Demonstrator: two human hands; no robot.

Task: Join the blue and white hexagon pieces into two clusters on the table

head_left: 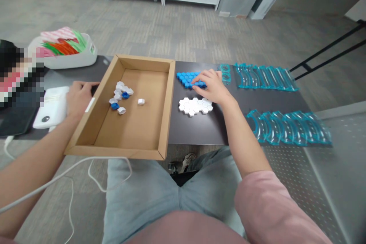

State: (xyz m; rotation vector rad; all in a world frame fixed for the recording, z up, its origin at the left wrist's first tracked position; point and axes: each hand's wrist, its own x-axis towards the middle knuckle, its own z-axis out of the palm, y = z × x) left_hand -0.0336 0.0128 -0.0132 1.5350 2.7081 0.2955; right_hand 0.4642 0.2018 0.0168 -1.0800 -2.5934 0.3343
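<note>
Seemingly grouped for order, blue tiles (187, 79) just past twelve o'clock are touched by the right hand (211, 85), either hand's grip unclear

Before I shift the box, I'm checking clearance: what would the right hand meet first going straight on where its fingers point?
The blue hexagonal tiles, right at the fingertips of the right hand; contact is hard to judge. Beyond them, probably the cardboard box.

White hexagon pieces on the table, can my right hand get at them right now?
Likely yes: your right hand is at the blue pieces, close to the white pieces, and nothing appears to cover them or block the way.
</note>
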